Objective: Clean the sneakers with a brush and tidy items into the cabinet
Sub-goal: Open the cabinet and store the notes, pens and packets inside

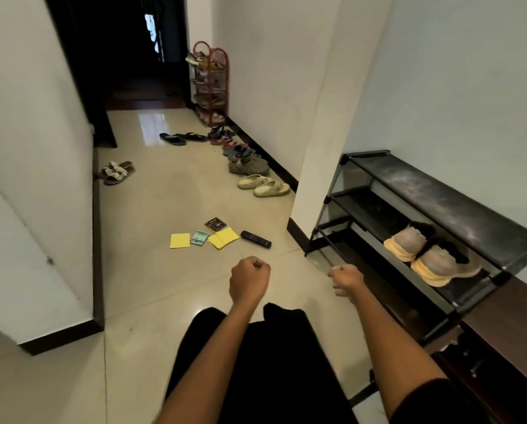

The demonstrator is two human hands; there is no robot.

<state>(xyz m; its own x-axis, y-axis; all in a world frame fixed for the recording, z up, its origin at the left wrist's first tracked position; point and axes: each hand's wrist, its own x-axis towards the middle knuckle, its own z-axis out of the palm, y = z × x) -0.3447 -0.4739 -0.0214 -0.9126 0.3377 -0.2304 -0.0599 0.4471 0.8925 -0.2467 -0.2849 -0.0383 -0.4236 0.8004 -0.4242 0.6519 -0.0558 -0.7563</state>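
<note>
A pair of grey sneakers [430,255] with yellow soles sits on the middle shelf of a black shoe rack [439,191] against the right wall. On the floor ahead lie a black remote [255,239], two yellow cloths [179,240] [224,237], a small teal packet [199,238] and a dark packet [215,224]. My left hand [249,280] is curled in a fist over the floor and holds nothing. My right hand [347,280] is also curled, near the rack's front edge, with nothing in it. No brush is in view.
Slippers and sandals line the right wall ahead [263,185]. A red shoe stand [210,81] stands at the far end by a dark doorway. A pair of sandals [117,172] lies at the left wall. Black flip-flops [182,137] lie mid-floor.
</note>
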